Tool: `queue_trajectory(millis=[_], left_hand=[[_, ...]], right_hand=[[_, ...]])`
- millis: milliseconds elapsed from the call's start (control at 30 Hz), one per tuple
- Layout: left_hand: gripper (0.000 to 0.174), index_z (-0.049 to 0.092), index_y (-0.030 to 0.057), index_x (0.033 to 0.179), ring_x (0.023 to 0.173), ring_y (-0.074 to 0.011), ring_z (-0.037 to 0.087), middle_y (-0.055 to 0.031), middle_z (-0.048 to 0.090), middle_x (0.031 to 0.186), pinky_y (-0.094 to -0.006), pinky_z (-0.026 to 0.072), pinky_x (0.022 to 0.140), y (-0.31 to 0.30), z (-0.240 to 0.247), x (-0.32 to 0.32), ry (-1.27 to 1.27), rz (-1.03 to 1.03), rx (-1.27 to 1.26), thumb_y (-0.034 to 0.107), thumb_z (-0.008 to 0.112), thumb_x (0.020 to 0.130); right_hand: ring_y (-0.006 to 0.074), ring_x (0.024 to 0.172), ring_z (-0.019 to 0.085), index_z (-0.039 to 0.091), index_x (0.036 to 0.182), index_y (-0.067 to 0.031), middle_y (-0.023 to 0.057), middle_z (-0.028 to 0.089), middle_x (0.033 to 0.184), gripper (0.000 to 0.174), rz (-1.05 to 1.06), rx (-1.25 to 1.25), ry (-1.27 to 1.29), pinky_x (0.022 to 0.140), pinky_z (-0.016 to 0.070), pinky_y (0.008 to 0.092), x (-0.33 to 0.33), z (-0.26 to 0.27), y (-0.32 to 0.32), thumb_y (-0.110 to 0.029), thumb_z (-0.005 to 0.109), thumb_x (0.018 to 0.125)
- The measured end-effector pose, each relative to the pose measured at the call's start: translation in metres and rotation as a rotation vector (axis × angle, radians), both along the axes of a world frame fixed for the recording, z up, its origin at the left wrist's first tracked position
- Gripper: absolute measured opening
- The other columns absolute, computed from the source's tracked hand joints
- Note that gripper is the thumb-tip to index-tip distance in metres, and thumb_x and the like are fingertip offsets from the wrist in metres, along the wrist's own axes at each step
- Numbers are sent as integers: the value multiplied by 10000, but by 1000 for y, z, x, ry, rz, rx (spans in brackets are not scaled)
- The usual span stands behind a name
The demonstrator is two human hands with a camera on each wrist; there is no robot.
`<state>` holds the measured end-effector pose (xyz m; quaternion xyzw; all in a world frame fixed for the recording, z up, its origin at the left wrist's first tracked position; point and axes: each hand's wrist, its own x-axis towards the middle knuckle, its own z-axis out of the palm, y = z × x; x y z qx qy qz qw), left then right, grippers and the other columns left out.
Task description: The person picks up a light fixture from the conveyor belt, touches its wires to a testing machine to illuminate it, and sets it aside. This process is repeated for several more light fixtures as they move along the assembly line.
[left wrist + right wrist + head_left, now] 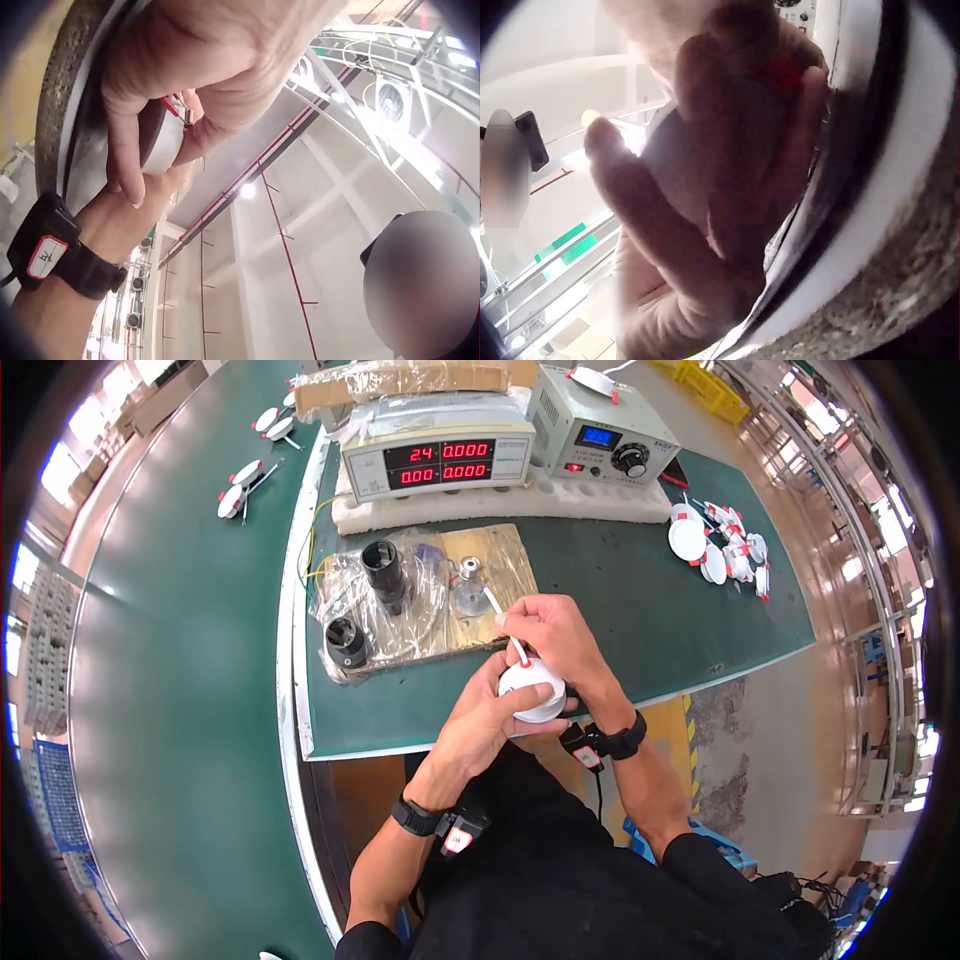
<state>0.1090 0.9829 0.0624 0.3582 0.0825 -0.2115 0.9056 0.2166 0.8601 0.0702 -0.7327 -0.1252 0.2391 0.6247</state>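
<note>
My left hand (476,722) grips a round white downlight (528,678) at the front edge of the green bench, thumb across its face. My right hand (562,642) pinches the white cable (519,650) that comes out of the downlight beside a red part. In the left wrist view the downlight's white rim (166,142) shows between the fingers, with a red clip (172,107) and a small spring. The right wrist view is dark, and the downlight appears there as a shaded disc behind the fingers.
Behind the hands lies a plastic-wrapped wooden board (500,550) with black cylindrical sockets (382,567) and a metal post (470,568). A power meter (440,460) and a grey control box (605,435) stand on white foam (500,508). Several downlights (687,538) are piled at right; others lie on the left table (190,690).
</note>
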Motion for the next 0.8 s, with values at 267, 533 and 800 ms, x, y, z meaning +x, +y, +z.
queue_trajectory(millis=[267, 533, 800], left_hand=[[480, 433, 18, 1385, 1141, -331, 663, -147, 602, 1274, -466, 592, 945, -2, 5, 5, -19, 41, -5, 87, 636, 955], [458, 467, 25, 1354, 1131, -315, 667, -134, 616, 1249, -465, 583, 947, 2, 7, 8, 37, 7, -48, 105, 661, 946], [433, 484, 17, 1269, 1031, -295, 707, -131, 631, 1170, -389, 660, 815, -3, 1, 15, 33, 7, -22, -12, 688, 888]], right_hand=[[103, 577, 609, 692, 797, 63, 72, 666, 635, 206, 84, -26, -50, 542, 456, 273, 12, -4, 0, -132, 645, 849], [117, 583, 603, 678, 783, 73, 83, 659, 635, 218, 65, -25, -5, 549, 453, 287, 8, -1, 1, -136, 650, 838], [130, 585, 623, 679, 798, 81, 95, 672, 642, 228, 37, -48, -48, 555, 467, 294, 8, -5, -1, -142, 644, 829]])
